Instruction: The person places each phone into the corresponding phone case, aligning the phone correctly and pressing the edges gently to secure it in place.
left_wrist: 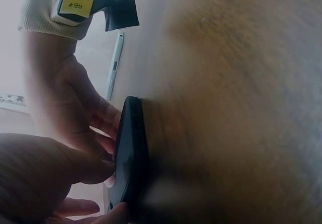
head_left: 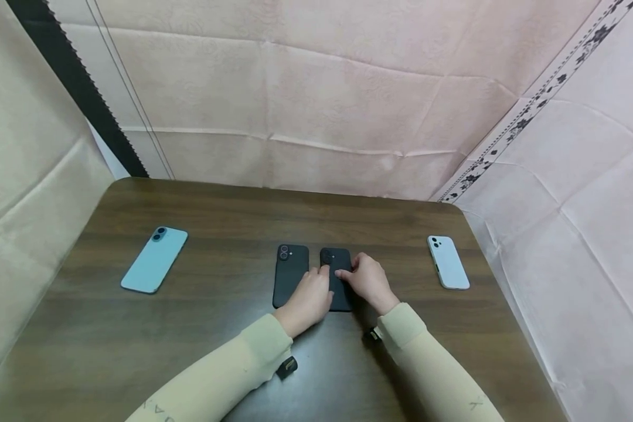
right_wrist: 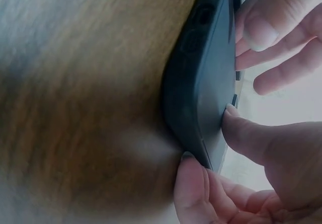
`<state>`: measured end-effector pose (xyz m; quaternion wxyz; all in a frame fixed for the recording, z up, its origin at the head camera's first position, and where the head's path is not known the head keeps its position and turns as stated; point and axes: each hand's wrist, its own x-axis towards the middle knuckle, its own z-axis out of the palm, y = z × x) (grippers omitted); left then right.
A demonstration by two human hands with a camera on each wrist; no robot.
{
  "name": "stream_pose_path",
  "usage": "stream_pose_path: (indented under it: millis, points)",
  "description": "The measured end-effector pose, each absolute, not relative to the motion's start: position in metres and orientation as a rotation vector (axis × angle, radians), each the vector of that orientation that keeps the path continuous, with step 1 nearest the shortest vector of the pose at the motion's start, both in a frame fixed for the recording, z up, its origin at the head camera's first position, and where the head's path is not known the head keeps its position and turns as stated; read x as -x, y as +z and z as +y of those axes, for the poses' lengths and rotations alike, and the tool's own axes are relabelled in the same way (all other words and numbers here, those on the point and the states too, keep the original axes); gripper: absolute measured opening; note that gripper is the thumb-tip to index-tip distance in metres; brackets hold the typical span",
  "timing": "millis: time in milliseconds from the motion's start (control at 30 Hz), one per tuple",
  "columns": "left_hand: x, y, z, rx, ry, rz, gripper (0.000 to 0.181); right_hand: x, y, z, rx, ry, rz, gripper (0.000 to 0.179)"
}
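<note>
Two pale sleeves (head_left: 232, 370) are stretched forward, with a small black device (head_left: 287, 367) worn at each wrist. Between the fingers, a black phone (head_left: 340, 294) is laid back-up on a brown wooden table (head_left: 216, 211), its camera lenses just beyond the fingertips. Its right edge is pinched by the right hand (head_left: 371, 282), the thumb being set on the back and the fingers curled at the side. Its left side is touched by the left hand (head_left: 307, 297), whose thumb is held over the back; whether those fingers are closed on it or merely laid against it cannot be told. Just left of the left fingertips, a second black phone (head_left: 289, 278) is placed nearly parallel, one corner being covered by the left hand. Well to the left of the left fingers, a light blue phone (head_left: 155, 262) is set aslant, back-up. Well to the right of the right fingers, a whitish phone (head_left: 449, 264) is also laid back-up. Beyond all the fingers, creased pale cloth (head_left: 316, 105) is hung, flanked by a black serrated strip (head_left: 76, 91) on the left and a floral border (head_left: 530, 114) on the right.
</note>
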<state>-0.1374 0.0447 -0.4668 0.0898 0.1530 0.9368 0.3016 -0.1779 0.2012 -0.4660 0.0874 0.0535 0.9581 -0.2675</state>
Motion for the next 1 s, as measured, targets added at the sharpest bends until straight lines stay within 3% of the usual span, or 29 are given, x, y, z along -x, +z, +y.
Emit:
stream_pose_path:
  millis: [600,1000]
  points:
    - [0.133,-0.459,0.029,-0.468,1.049,2.692,0.055,0.173,-0.465,0.203,-0.118,-0.775,2.876,0.047]
    - [0.143,-0.443,-0.022,-0.419,1.108,2.866,0.053,0.171,-0.458,0.230,-0.118,-0.875,2.879,0.053]
